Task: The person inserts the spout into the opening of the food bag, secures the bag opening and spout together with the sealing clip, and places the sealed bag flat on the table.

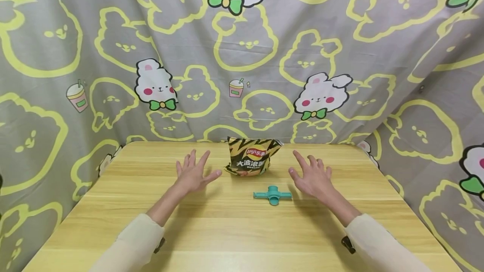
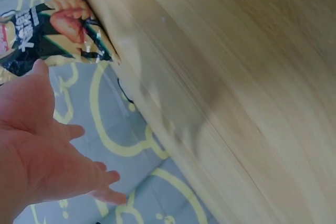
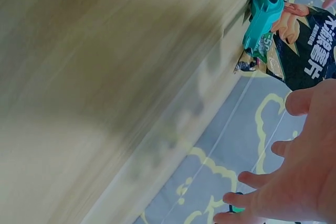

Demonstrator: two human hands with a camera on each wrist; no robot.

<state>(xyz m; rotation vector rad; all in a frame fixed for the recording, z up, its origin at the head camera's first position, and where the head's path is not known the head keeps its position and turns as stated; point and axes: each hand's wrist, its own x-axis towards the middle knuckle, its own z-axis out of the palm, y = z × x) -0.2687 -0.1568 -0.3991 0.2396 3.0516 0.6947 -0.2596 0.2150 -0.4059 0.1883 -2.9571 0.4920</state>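
Observation:
A black and yellow Lay's chip bag stands upright near the far side of the table. In front of it lies a teal plastic bag clip with a round spout, its long bar running sideways. My left hand is held over the table to the left of the bag, fingers spread, touching nothing. To the right, my right hand hovers with its fingers apart, also holding nothing. The left wrist view has the chip bag beyond the thumb. Both bag and teal clip appear past the right thumb in the right wrist view.
The light wooden table fills the area beneath both arms. Behind it and at both sides hangs a grey curtain with yellow cartoon outlines and white rabbits, close to the table's far edge.

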